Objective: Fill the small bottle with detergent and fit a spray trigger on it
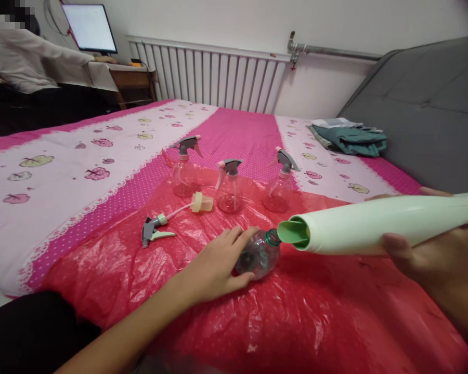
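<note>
My left hand (222,265) is wrapped round a clear spray bottle body (263,259) without its top, tilted so that its green-ringed mouth faces right. My right hand (425,265) grips a large pale green bottle (366,223) held nearly level. Its green spout (292,231) meets or nearly meets the small bottle's mouth; whether liquid is flowing I cannot tell. Left of my left hand lies a grey and green trigger sprayer head (152,228). The sprayer's tube runs to a yellowish plastic cap (202,202).
Three pink spray bottles with grey triggers, left (183,174), middle (230,192) and right (278,189), stand upright on a red plastic sheet (113,280) over the bed. Folded clothes (351,136) lie near the grey headboard (421,104). A person (27,57) sits by a monitor (89,28).
</note>
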A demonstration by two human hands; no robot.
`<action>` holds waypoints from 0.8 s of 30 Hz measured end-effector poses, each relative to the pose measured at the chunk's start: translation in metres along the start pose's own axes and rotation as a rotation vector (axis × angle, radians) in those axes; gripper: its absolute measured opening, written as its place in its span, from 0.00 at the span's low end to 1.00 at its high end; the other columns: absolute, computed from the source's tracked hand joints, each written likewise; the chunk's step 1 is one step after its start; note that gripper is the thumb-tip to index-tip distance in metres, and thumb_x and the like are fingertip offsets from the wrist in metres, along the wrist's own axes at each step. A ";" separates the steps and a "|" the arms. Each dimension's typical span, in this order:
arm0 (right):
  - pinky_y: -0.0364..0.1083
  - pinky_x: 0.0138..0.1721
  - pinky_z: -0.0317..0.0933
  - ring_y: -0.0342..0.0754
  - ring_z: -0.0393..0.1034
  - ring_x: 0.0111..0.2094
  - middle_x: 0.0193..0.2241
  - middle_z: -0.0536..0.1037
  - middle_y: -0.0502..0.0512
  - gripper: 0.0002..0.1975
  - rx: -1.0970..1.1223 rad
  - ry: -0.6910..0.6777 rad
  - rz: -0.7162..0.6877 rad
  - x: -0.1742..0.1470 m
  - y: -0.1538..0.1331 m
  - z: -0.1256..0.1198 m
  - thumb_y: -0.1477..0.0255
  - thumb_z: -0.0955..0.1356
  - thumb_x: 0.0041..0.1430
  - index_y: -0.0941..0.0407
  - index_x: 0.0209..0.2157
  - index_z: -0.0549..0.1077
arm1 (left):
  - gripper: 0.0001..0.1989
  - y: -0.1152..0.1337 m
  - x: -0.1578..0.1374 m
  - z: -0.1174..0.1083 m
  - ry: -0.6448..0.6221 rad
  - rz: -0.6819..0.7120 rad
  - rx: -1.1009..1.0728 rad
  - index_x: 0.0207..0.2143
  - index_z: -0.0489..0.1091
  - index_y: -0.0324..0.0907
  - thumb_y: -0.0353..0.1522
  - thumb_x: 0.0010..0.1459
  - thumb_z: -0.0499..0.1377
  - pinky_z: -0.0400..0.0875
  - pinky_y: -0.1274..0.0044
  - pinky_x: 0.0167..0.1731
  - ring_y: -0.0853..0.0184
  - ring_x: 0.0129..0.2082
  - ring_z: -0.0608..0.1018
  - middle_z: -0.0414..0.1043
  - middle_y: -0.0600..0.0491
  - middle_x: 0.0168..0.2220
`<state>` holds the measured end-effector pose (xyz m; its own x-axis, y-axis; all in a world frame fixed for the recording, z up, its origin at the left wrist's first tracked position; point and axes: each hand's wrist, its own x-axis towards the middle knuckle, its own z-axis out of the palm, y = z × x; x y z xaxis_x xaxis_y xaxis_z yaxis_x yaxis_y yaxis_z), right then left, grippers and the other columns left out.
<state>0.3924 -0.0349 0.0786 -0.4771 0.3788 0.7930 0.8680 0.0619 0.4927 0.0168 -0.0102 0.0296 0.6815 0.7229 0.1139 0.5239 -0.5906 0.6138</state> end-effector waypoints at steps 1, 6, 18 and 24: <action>0.49 0.23 0.59 0.55 0.70 0.22 0.34 0.78 0.74 0.43 -0.009 0.006 0.000 0.000 0.000 0.000 0.47 0.53 0.73 0.73 0.37 0.79 | 0.39 0.000 0.000 0.000 0.002 0.002 -0.001 0.70 0.55 0.46 0.33 0.60 0.66 0.73 0.55 0.58 0.47 0.58 0.76 0.70 0.41 0.60; 0.49 0.20 0.56 0.55 0.69 0.20 0.32 0.78 0.73 0.45 -0.046 0.023 -0.007 0.004 0.001 0.000 0.46 0.52 0.73 0.76 0.43 0.78 | 0.38 -0.001 -0.001 0.001 0.007 0.007 -0.004 0.70 0.56 0.46 0.32 0.60 0.66 0.73 0.55 0.58 0.47 0.58 0.76 0.70 0.41 0.60; 0.48 0.23 0.53 0.55 0.70 0.23 0.36 0.80 0.72 0.46 -0.048 -0.036 0.073 0.000 0.001 -0.001 0.44 0.52 0.67 0.72 0.49 0.77 | 0.39 0.001 -0.001 0.000 0.001 -0.011 -0.008 0.71 0.55 0.47 0.33 0.61 0.64 0.74 0.54 0.56 0.47 0.56 0.77 0.71 0.42 0.58; 0.48 0.23 0.53 0.55 0.67 0.21 0.28 0.77 0.68 0.42 -0.023 -0.051 0.047 -0.005 0.004 0.000 0.47 0.55 0.65 0.73 0.47 0.79 | 0.39 0.000 -0.001 0.000 0.013 0.002 -0.020 0.71 0.55 0.48 0.32 0.60 0.65 0.74 0.54 0.57 0.47 0.57 0.76 0.71 0.42 0.59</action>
<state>0.3985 -0.0362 0.0763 -0.4281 0.4270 0.7965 0.8854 0.0217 0.4643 0.0166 -0.0110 0.0297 0.6760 0.7261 0.1257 0.5118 -0.5852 0.6290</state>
